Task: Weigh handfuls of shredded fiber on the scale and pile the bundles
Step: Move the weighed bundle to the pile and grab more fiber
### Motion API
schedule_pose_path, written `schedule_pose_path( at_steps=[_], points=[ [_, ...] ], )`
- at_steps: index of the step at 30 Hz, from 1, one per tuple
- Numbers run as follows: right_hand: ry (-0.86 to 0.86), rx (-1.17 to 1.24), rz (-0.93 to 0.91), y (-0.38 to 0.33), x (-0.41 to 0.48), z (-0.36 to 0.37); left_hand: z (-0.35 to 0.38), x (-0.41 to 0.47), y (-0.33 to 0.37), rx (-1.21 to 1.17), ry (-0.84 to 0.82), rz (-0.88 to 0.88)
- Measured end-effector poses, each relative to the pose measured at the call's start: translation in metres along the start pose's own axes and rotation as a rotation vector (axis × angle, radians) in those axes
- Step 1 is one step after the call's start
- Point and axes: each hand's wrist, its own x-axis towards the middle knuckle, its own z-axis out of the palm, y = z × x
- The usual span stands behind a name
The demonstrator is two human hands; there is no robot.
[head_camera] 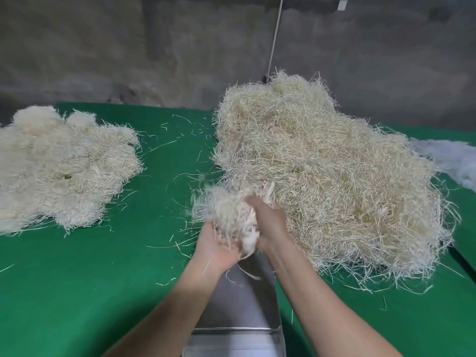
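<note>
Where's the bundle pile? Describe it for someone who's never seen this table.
Start at the green table. The bundle pile lies on its far left. Unlike the big tangled yellowish heap on the right, it is paler, lower and made of rounded tufts.

The table cover was a matt green, felt-like cloth. The heap, the bundles and the handful were dry, pale, straw-like shredded fiber, coarse and wiry. The scale had a smooth metal pan with a dull sheen, and the wall behind looked like rough grey concrete.
</note>
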Motion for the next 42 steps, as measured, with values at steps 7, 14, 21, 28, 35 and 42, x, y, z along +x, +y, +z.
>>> schedule_pose_path(
  at_steps=[7, 14, 21, 28, 35, 42],
  points=[
    [0.066, -0.909, -0.716, 0.055, 0.003, -0.035, 0.003, -0.027, 0.005, 0.291, 0.081, -0.013],
    [-0.231, -0.907, -0.380, 0.080, -0.025, -0.071, -0.043, -0.046, -0.017, 0.814, 0.488, 0.250],
    [-0.209, -0.849, -0.303, 0.086, -0.031, -0.089, -0.061, -0.045, -0.026, 0.728, 0.542, 0.160],
    [-0.136, -0.755, -0.154, 0.075, -0.014, -0.091, -0.064, -0.057, -0.017, 1.327, 0.507, 0.547],
    [-0.144, -1.034, -0.235, 0.078, -0.009, -0.092, -0.073, -0.060, -0.019, 1.728, 0.304, 0.573],
    [-0.105, -0.980, -0.375, 0.082, -0.009, -0.100, -0.073, -0.055, -0.010, 1.518, 0.331, 0.604]
  ],
)
